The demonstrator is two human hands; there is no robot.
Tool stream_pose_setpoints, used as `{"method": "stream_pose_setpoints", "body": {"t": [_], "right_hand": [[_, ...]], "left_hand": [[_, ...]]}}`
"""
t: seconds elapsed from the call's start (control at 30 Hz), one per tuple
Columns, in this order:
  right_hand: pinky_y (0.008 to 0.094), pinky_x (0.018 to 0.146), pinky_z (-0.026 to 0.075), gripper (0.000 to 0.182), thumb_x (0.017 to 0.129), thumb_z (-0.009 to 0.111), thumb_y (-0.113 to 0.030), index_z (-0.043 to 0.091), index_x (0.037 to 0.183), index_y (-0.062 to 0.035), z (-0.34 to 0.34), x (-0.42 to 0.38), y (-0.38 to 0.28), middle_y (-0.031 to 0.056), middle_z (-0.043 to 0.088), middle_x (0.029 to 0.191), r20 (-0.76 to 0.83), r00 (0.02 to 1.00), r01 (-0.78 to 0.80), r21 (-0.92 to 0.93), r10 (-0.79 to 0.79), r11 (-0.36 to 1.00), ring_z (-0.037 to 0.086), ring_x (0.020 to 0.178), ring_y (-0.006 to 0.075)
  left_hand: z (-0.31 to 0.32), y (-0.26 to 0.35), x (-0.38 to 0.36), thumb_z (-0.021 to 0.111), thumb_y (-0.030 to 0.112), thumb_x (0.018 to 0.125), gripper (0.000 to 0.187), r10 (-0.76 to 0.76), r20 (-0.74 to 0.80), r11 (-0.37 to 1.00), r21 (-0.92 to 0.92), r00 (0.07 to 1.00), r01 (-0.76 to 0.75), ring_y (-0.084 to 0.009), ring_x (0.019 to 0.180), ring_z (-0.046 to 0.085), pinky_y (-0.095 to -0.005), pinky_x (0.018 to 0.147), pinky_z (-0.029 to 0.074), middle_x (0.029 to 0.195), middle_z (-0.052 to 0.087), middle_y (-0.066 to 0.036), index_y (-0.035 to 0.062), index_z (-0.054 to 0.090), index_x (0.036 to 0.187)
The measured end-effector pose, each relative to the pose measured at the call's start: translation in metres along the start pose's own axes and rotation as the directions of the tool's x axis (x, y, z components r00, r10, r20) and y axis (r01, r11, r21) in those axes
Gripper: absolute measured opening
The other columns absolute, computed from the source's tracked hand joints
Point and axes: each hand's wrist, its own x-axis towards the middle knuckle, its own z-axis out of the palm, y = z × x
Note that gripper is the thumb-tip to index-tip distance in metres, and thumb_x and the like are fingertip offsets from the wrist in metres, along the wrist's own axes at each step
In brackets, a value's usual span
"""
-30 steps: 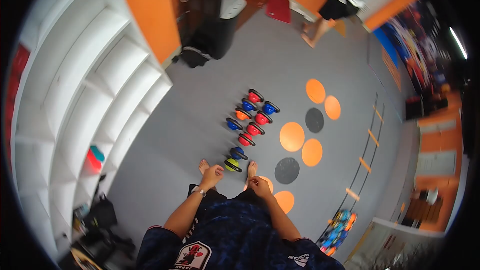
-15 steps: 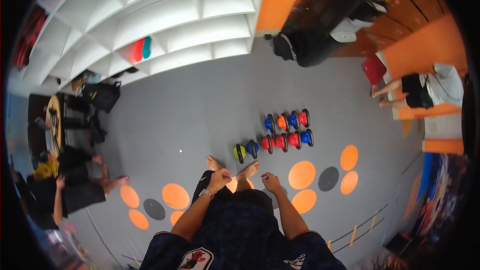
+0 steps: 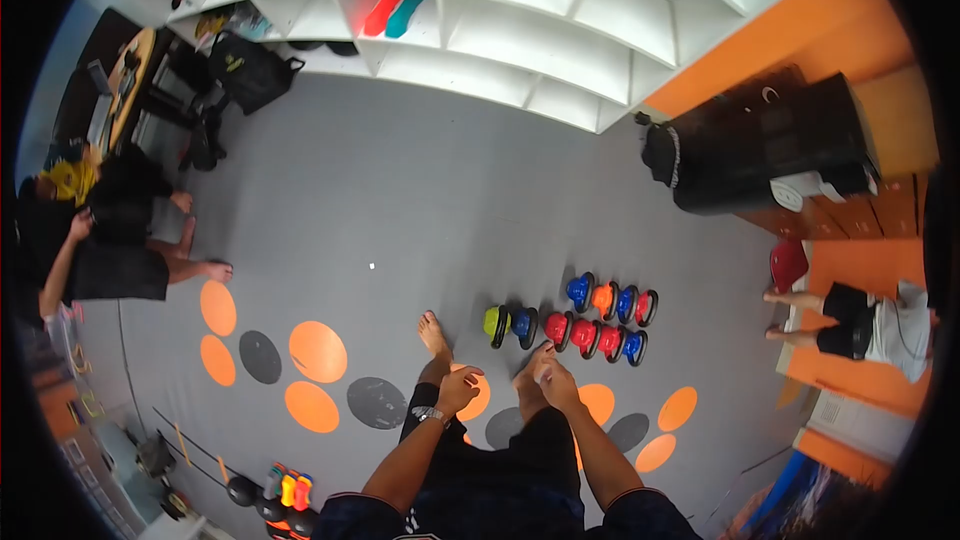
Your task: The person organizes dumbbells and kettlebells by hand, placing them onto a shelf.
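My left hand (image 3: 459, 390), with a watch on its wrist, hangs above my left thigh, its fingers curled; nothing that it holds can be made out. Over my right knee and shin is my right hand (image 3: 553, 380), fingers bent, near my right foot (image 3: 533, 364). Ahead of my feet, kettlebells stand on the grey floor: a green one (image 3: 496, 322) and a blue one (image 3: 524, 326) at the left, then two rows of red, blue and orange ones (image 3: 604, 298).
White shelves (image 3: 480, 80) run along the top. A black backpack (image 3: 250, 70) and seated people (image 3: 110, 250) are at the left. A black punching bag (image 3: 740, 150) and a person in a white shirt (image 3: 880, 325) are at the right. Orange dots (image 3: 318, 351) mark the floor.
The whole view has turned and shifted, so the shelves and bag appear further right and lower. My right hand has moved inward over my right leg.
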Motion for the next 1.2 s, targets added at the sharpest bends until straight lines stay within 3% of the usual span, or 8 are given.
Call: {"method": "stream_pose_setpoints", "body": {"t": [0.17, 0.33, 0.4, 0.43, 0.6, 0.9, 1.0, 1.2], "right_hand": [[0.0427, 0.087, 0.049, 0.054, 0.072, 0.067, -0.002, 0.053, 0.122, -0.0121, 0.043, 0.112, 0.032, 0.0121, 0.056, 0.114, 0.253, 0.886, 0.462, -0.443, -0.387, 0.768, 0.056, 0.106, 0.0326], [0.0434, 0.100, 0.040, 0.056, 0.073, 0.066, -0.002, 0.056, 0.127, -0.0155, 0.122, 0.225, 0.075, 0.0073, 0.053, 0.127, 0.570, 0.655, 0.755, -0.459, -0.497, 0.469, 0.045, 0.124, 0.0272], [0.0487, 0.101, 0.037, 0.041, 0.084, 0.057, -0.010, 0.058, 0.124, -0.0172, 0.155, 0.257, 0.105, 0.0056, 0.054, 0.126, 0.673, 0.573, 0.817, -0.517, -0.469, 0.256, 0.044, 0.126, 0.0248], [0.0513, 0.102, 0.036, 0.035, 0.089, 0.053, -0.014, 0.059, 0.123, -0.0180, 0.176, 0.275, 0.117, 0.0048, 0.055, 0.125, 0.714, 0.537, 0.832, -0.536, -0.450, 0.141, 0.043, 0.127, 0.0236], [0.0547, 0.104, 0.032, 0.023, 0.084, 0.061, -0.021, 0.071, 0.105, -0.0189, 0.214, 0.310, 0.130, -0.0007, 0.064, 0.114, 0.864, 0.456, 0.883, -0.470, -0.215, -0.013, 0.043, 0.129, 0.0203], [0.0448, 0.095, 0.038, 0.016, 0.077, 0.064, -0.019, 0.071, 0.091, -0.0170, 0.225, 0.284, 0.139, 0.0033, 0.070, 0.094, 0.695, 0.669, 0.742, -0.600, -0.265, 0.299, 0.061, 0.106, 0.0216], [0.0453, 0.084, 0.041, 0.019, 0.072, 0.064, -0.023, 0.070, 0.089, -0.0179, 0.216, 0.250, 0.139, 0.0065, 0.069, 0.092, 0.601, 0.760, 0.620, -0.558, -0.245, 0.551, 0.064, 0.099, 0.0247], [0.0467, 0.084, 0.039, 0.018, 0.071, 0.061, -0.021, 0.069, 0.087, -0.0165, 0.148, 0.147, 0.046, 0.0066, 0.069, 0.088, 0.614, 0.738, 0.619, -0.450, -0.280, 0.644, 0.065, 0.092, 0.0269]], "left_hand": [[0.061, -0.081, 0.061, 0.076, 0.008, 0.066, 0.047, -0.120, -0.134, 0.989, -0.101, 0.984, 0.107, -0.0231, 0.084, 0.067, -0.0354, 0.075, 0.054, 0.090, 0.069, -0.008, 0.0129, 0.065, 0.111], [0.145, -0.186, 0.137, 0.084, 0.026, 0.062, 0.064, -0.043, -0.288, 0.989, 0.122, 0.957, 0.081, -0.0333, 0.102, 0.058, -0.0431, 0.084, 0.049, 0.109, 0.062, -0.016, 0.0087, 0.060, 0.119], [0.190, -0.247, 0.167, 0.083, 0.048, 0.062, 0.092, 0.096, -0.247, 0.902, 0.431, 0.964, 0.020, -0.0378, 0.122, 0.045, -0.0518, 0.089, 0.046, 0.132, 0.049, -0.017, 0.0167, 0.046, 0.139], [0.182, -0.224, 0.172, 0.082, 0.052, 0.062, 0.092, -0.112, -0.198, 0.931, 0.321, 0.974, 0.172, -0.0408, 0.121, 0.044, -0.0524, 0.094, 0.045, 0.138, 0.045, -0.015, 0.0211, 0.045, 0.140], [0.222, -0.289, 0.228, 0.080, 0.047, 0.069, 0.065, 0.076, -0.209, 0.994, 0.097, 0.975, -0.057, -0.0359, 0.116, 0.049, -0.0459, 0.095, 0.043, 0.122, 0.058, -0.010, 0.0161, 0.059, 0.122], [0.197, -0.292, 0.233, 0.078, 0.043, 0.074, 0.055, -0.109, -0.032, 0.993, 0.043, 0.993, 0.111, -0.0359, 0.111, 0.049, -0.0504, 0.098, 0.036, 0.113, 0.064, -0.011, 0.0227, 0.059, 0.121], [0.157, -0.252, 0.215, 0.080, 0.038, 0.066, 0.041, -0.063, -0.055, 0.968, 0.240, 0.996, 0.075, -0.0314, 0.103, 0.049, -0.0476, 0.088, 0.037, 0.095, 0.067, -0.003, 0.0271, 0.066, 0.103], [0.092, -0.166, 0.114, 0.077, 0.028, 0.056, 0.026, 0.199, -0.234, 0.921, 0.377, 0.951, -0.100, -0.0264, 0.093, 0.052, -0.0428, 0.078, 0.035, 0.073, 0.063, -0.002, 0.0230, 0.072, 0.082]]}}
